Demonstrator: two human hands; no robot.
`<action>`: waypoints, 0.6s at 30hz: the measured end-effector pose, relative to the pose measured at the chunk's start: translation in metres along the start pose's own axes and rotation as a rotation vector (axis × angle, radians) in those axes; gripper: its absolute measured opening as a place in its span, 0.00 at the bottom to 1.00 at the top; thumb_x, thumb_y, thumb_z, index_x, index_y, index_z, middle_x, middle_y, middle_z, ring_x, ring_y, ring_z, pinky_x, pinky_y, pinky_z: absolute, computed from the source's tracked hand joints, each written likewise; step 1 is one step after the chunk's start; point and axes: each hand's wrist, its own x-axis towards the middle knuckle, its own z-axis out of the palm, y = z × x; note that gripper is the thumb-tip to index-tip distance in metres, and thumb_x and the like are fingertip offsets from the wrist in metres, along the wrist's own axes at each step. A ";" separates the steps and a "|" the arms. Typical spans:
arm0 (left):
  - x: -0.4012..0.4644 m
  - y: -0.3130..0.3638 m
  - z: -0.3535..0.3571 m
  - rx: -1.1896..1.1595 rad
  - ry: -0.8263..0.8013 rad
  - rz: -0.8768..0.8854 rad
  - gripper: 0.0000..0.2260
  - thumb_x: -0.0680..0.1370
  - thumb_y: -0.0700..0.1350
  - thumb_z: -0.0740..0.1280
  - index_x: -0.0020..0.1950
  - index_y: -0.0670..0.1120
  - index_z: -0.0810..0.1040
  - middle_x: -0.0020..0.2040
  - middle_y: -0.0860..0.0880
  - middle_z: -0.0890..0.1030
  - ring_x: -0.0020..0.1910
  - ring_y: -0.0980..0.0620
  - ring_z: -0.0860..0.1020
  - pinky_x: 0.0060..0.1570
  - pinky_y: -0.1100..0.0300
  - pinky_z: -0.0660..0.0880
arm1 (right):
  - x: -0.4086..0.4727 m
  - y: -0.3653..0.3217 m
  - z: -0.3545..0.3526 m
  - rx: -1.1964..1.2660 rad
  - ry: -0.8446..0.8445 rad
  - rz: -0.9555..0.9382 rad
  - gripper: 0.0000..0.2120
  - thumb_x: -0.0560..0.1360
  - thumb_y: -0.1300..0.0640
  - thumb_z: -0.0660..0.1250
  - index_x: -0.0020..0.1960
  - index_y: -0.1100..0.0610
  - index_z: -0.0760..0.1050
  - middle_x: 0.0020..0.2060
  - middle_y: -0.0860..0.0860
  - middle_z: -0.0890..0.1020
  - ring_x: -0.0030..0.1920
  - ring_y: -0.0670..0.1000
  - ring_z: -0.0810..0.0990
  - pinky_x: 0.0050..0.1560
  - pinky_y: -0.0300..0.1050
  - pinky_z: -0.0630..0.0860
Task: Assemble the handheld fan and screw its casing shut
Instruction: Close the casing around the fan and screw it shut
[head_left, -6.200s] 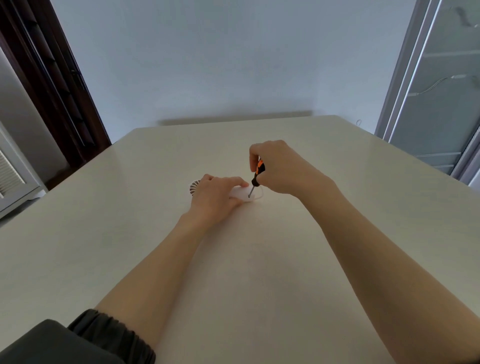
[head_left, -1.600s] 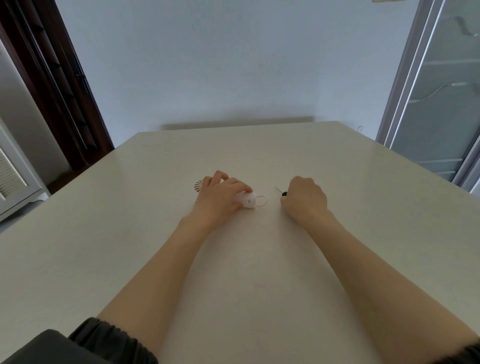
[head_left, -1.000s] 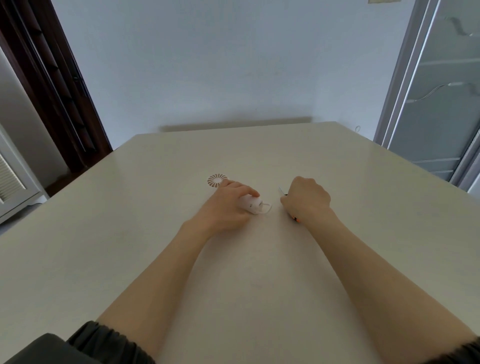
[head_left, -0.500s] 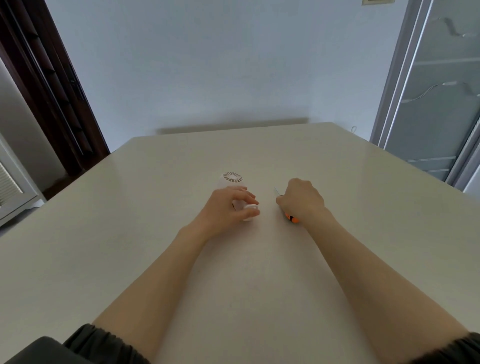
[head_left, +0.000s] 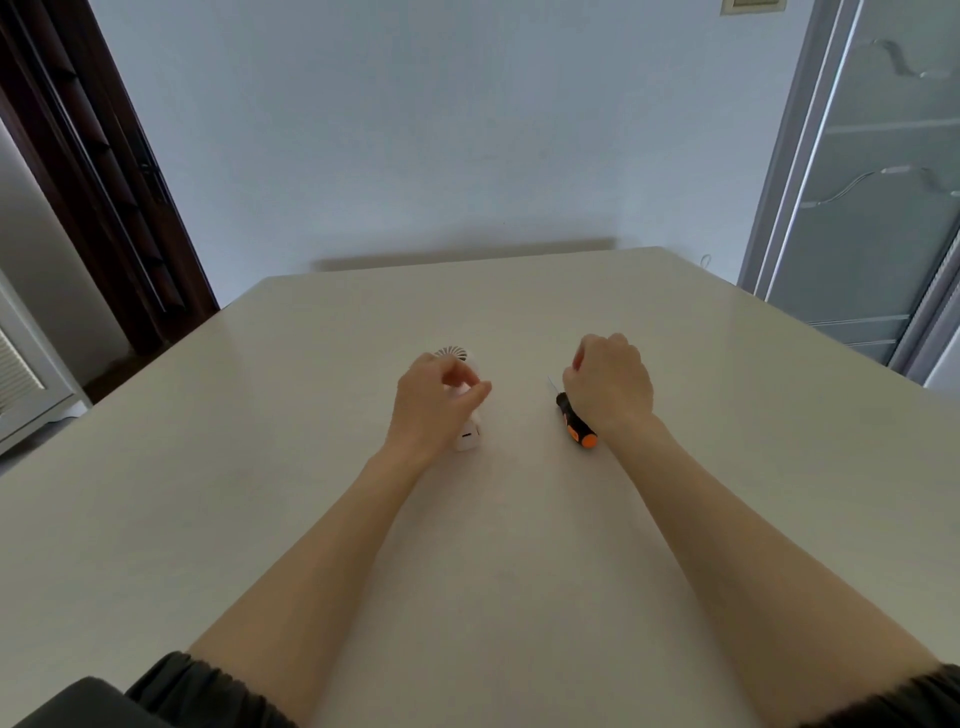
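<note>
Pale bench up against a blue-ish wall, white fan lying under the loosely curled left hand, screwdriver just beside the fisted right hand, touching or not I can't tell.

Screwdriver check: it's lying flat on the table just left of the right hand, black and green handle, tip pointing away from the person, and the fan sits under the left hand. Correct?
Not quite: the head view shows the screwdriver has a black and orange handle, not green. The rest holds: it lies flat on the table beside the right hand, tip pointing away, and the fan sits under the left hand.
</note>
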 end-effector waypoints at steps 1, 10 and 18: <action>0.002 -0.002 -0.001 0.002 0.038 -0.058 0.05 0.72 0.45 0.71 0.41 0.47 0.76 0.46 0.48 0.76 0.45 0.54 0.74 0.40 0.73 0.66 | 0.000 -0.004 0.001 0.054 -0.005 -0.035 0.09 0.76 0.59 0.61 0.53 0.62 0.75 0.54 0.58 0.75 0.54 0.58 0.75 0.52 0.50 0.74; 0.009 -0.014 -0.006 -0.203 -0.052 -0.508 0.20 0.69 0.49 0.75 0.49 0.44 0.67 0.47 0.48 0.74 0.45 0.48 0.78 0.50 0.51 0.78 | -0.034 -0.048 0.004 0.339 -0.380 -0.201 0.23 0.67 0.48 0.75 0.52 0.64 0.78 0.48 0.58 0.82 0.51 0.55 0.80 0.50 0.49 0.76; 0.004 -0.001 -0.004 -0.540 -0.098 -0.639 0.28 0.70 0.38 0.75 0.64 0.40 0.63 0.55 0.41 0.74 0.45 0.44 0.81 0.38 0.58 0.79 | -0.041 -0.052 0.018 0.351 -0.282 -0.149 0.17 0.73 0.57 0.67 0.53 0.70 0.76 0.48 0.62 0.82 0.51 0.61 0.80 0.52 0.55 0.77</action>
